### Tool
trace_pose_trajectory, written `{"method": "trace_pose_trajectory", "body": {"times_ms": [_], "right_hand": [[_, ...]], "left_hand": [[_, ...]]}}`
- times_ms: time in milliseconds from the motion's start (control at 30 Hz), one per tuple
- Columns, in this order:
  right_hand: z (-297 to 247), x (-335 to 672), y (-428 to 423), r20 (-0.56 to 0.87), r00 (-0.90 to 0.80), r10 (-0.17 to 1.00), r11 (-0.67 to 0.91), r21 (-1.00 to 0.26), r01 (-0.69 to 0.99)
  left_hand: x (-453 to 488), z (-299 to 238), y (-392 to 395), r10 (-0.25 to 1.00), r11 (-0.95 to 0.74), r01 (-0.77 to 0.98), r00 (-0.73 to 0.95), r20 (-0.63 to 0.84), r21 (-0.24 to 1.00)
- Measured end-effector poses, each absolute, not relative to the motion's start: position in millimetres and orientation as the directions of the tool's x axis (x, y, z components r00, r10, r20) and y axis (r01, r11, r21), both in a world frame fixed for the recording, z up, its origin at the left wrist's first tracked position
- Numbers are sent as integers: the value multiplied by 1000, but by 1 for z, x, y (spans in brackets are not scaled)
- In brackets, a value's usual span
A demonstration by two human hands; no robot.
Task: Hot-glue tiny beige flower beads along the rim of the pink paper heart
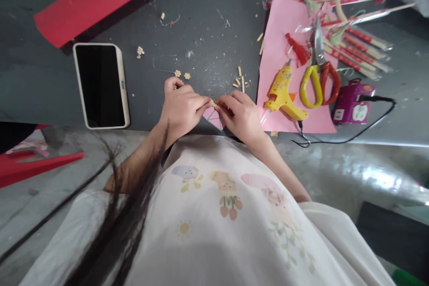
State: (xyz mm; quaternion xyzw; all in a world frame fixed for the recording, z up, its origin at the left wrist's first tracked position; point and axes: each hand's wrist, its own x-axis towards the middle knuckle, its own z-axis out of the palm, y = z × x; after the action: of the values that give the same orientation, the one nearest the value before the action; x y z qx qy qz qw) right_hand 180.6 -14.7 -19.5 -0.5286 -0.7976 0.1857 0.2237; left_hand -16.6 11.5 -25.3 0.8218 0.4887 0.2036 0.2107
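Near the table's front edge, my left hand (184,105) and my right hand (241,114) meet with fingers closed in a pinch. Between their fingertips is a small beige wooden piece (212,103), partly covered by the fingers. Just below it shows a pink piece with green lines (214,119), its sides hidden by my hands. Two small beige flower-shaped pieces (182,75) lie beyond my left hand, with a thin thread beside them. Several short wooden stick pieces (242,80) lie beyond my right hand.
On the right, a pink sheet (271,49) carries a yellow glue gun (281,91), scissors (317,85) and a red tassel (301,53). A corded purple box (355,103) and wrapped chopsticks (358,47) lie farther right. Left are a phone (100,85) and red paper (94,4).
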Motion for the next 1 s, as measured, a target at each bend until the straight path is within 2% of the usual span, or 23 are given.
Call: {"method": "trace_pose_trajectory", "body": {"times_ms": [367, 533, 667, 800, 1000], "right_hand": [[-20, 181, -14, 155, -353, 923, 380, -520, 765], [-20, 183, -15, 192, -370, 909, 416, -497, 762], [-15, 191, -17, 239, -372, 897, 441, -529, 725], [-7, 204, -20, 263, -304, 916, 401, -569, 718], [8, 218, -30, 262, -216, 941, 334, -592, 733]], "left_hand": [[-16, -24, 13, 886, -442, 705, 439, 148, 555], [-18, -23, 6, 895, -431, 729, 423, 145, 532], [-23, -22, -2, 899, -437, 764, 394, 193, 475], [-27, -18, -9, 882, -470, 770, 392, 262, 432], [-26, -13, -13, 884, -467, 766, 385, 265, 442]]}}
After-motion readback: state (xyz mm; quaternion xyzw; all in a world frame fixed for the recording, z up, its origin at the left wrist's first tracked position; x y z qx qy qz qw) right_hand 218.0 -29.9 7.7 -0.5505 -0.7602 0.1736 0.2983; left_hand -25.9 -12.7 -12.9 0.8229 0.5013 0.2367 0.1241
